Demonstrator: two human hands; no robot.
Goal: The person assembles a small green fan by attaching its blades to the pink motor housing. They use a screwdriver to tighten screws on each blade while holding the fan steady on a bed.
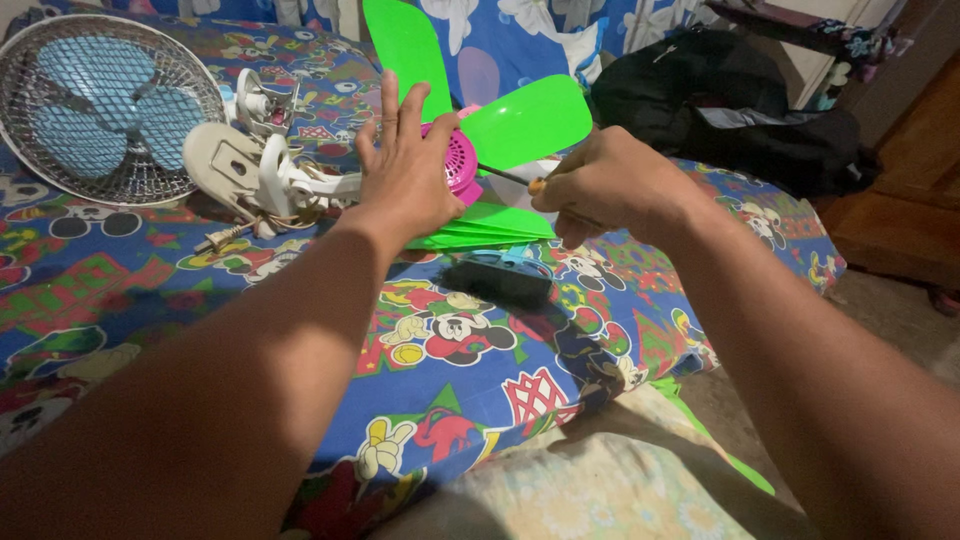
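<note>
A small fan with bright green blades (525, 120) and a pink motor housing (461, 163) lies on a bed covered by a cartoon-print sheet (470, 370). My left hand (410, 165) rests flat on the pink housing with its fingers spread. Just to the right, my right hand (605, 185) is closed around a screwdriver (508, 177) whose dark shaft points left at the housing. A stack of folded green blades (480, 228) lies under both hands.
A white fan stand and motor body (262, 170) with a cord and plug lies to the left. A round wire grille with pale blue blades (100, 105) sits at the far left. A dark box (500, 275) lies nearer me. A black bag (730, 100) sits behind.
</note>
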